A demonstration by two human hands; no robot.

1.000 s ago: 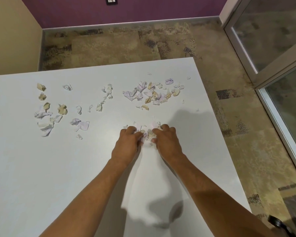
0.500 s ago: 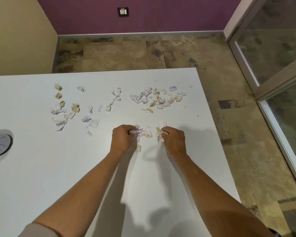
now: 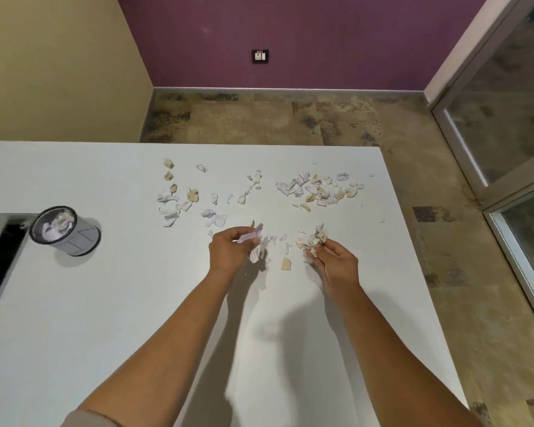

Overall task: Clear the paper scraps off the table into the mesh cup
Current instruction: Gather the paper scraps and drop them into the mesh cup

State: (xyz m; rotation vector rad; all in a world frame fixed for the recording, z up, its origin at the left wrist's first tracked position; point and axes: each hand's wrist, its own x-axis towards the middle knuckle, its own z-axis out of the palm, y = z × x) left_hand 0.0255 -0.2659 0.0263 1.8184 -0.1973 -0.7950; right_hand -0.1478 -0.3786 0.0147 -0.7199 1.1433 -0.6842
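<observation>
Head view: both hands' fingers point(image 3: 316, 262) clamped on paper scraps point(image 3: 316, 237) (apparently crumpled).

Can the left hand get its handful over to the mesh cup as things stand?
Probably yes. The left hand grips a bunch of paper scraps, and the mesh cup stands upright to its left with its mouth open. Only bare table lies between them; the nearest loose scraps sit farther back.
</observation>
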